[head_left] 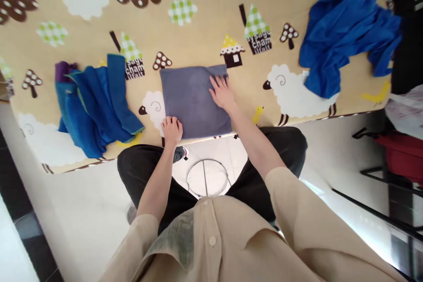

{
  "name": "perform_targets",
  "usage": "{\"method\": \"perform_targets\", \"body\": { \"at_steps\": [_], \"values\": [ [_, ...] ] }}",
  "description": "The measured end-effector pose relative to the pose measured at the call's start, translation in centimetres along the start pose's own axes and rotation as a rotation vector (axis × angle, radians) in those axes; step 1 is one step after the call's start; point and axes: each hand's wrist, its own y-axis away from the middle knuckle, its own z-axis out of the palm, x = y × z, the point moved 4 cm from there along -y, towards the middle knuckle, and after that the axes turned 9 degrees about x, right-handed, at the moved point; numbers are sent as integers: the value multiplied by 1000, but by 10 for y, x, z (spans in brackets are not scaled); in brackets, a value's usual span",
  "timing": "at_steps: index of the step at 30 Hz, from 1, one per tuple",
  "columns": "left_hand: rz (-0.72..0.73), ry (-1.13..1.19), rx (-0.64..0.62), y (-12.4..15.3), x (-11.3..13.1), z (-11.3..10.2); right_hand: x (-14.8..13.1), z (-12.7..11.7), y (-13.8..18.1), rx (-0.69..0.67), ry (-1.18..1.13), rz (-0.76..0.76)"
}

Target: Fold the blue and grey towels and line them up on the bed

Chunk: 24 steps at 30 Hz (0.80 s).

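On the cloth (196, 105), the left hand (172, 131) sits near left, can't tell if pinching; right hand (224, 94), fingers apart, far right.

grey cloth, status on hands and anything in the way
Left hand on near left corner, right hand spread at far right. Grey cloth flat. Only hands on it; blue pile left, blue cloth right, both apart.

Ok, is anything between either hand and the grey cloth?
Nothing visible: the left hand rests at the grey cloth's lower left edge, the right hand on its upper right part. The blue pile on the left and blue cloth on the right lie apart from it.
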Motion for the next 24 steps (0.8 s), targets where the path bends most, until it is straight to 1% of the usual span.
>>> {"method": "perform_targets", "body": {
  "at_steps": [3,6,9,11,13,15,18,20,22,24],
  "values": [
    [-34,5,-9,-4,-4,10,18,8,-29,15,1,73],
    [-48,21,-14,-4,-6,14,29,12,-48,12,29,116],
    [-63,39,-12,-3,-8,15,31,12,-53,40,59,111],
    [-67,49,-9,-3,-8,15,30,11,-47,84,53,122],
    [-68,67,-11,-3,-7,14,27,10,-30,127,60,159],
    [-76,103,-16,-1,-5,12,22,8,-3,129,83,211],
    [-106,179,-12,5,-2,6,16,4,50,72,98,271],
    [-135,220,9,13,1,-1,12,1,88,42,81,284],
    [-153,239,31,23,4,-8,8,0,121,21,64,289],
    [-140,242,31,37,8,-14,3,-1,148,18,56,321]
  ]
}}
